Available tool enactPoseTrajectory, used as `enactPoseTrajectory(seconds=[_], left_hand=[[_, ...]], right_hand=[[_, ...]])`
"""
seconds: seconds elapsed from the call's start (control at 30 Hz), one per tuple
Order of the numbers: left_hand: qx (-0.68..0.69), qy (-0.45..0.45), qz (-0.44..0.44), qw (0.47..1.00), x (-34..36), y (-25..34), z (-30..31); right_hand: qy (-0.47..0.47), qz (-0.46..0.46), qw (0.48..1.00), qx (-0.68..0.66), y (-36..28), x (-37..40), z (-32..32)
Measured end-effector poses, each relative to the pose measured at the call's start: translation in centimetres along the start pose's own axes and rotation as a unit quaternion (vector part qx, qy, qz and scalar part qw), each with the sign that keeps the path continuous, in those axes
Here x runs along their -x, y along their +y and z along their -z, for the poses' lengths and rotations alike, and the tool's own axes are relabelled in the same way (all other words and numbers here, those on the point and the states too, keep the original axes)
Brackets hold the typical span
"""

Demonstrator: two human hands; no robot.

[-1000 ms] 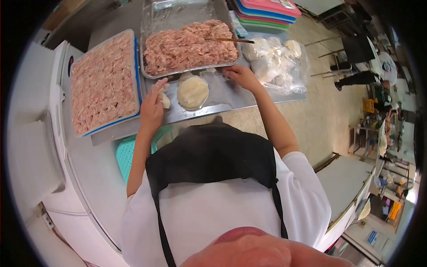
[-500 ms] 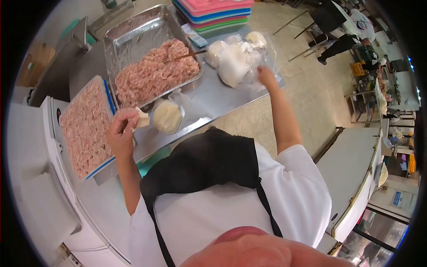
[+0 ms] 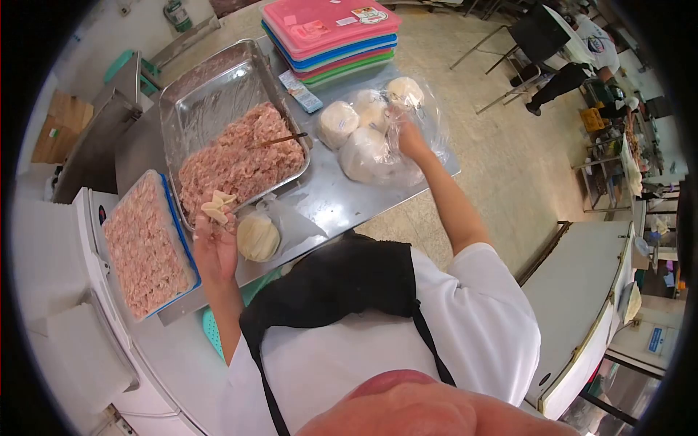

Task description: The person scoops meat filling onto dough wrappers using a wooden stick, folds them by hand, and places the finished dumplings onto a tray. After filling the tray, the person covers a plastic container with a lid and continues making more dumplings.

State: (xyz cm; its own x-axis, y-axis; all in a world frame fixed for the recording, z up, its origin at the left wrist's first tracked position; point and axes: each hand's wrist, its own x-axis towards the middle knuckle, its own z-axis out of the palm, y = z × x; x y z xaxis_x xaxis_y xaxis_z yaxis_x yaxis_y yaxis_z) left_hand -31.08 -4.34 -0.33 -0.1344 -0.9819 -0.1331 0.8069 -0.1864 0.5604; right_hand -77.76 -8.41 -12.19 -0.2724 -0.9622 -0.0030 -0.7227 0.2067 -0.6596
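Note:
My left hand [image 3: 216, 243] is held palm up at the near edge of the metal pan [image 3: 247, 65], with small pale dough pieces [image 3: 219, 206] on its fingers. Ground meat [image 3: 240, 156] fills the near part of the pan, and a thin brown stick [image 3: 280, 141] rests in it. Just right of that hand lies a round stack of pale wrappers [image 3: 258, 237] with clear plastic beside it. My right hand [image 3: 409, 138] grips the clear plastic bag [image 3: 429, 120] around several pale round stacks [image 3: 339, 123] on the metal table [image 3: 320, 207].
A blue-rimmed tray of ground meat [image 3: 145, 247] lies left of the pan. Stacked coloured lids [image 3: 331, 36] stand at the table's back, beside a small blue packet [image 3: 299, 91]. A white freezer [image 3: 574, 291] is at right; another person [image 3: 582, 65] works beyond black chairs.
The right hand has come in onto the bag, and a pale stack that was raised now lies lower among the others. The left hand has turned palm up, its dough pieces now spread.

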Motion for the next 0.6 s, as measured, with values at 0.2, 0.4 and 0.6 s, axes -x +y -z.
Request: enactPoseTrajectory(seconds=[0.2, 0.4, 0.6], left_hand=[[-0.066, -0.046, -0.018, 0.997, -0.4, -0.4, 2.6], [-0.082, -0.001, -0.065, 0.995, 0.2, -1.1, -1.6], [-0.666, 0.066, -0.196, 0.717, 1.0, 1.2, -3.1]], right_hand=[[-0.022, 0.151, 0.934, 0.323, -0.9, 3.6, 5.4], [-0.177, 0.164, 0.917, 0.318, -2.7, 3.2, 4.2], [-0.064, 0.217, 0.946, 0.234, -3.4, 1.8, 9.5]])
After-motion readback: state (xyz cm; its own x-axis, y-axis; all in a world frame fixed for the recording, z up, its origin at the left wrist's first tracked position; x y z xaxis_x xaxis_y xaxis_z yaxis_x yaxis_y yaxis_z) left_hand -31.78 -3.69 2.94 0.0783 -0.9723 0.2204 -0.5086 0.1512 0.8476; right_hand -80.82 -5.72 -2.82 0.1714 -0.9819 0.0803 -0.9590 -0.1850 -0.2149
